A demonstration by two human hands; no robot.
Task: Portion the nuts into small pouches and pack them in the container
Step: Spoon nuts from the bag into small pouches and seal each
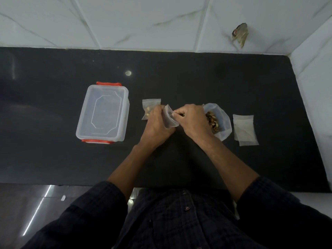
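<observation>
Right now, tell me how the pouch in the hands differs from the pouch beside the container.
The held pouch is gripped by the left hand and pinched by the right hand; the lying pouch rests flat on the counter. The lying pouch shows nuts; the held pouch shows none. Both are small and clear.

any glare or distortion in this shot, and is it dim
Head view: dim overall, the dark countertop swallowing detail; one small round light reflection glints on it behind the container; wide-angle bending curves the counter's edges and wall tiles; both hands stay fairly sharp.
</observation>
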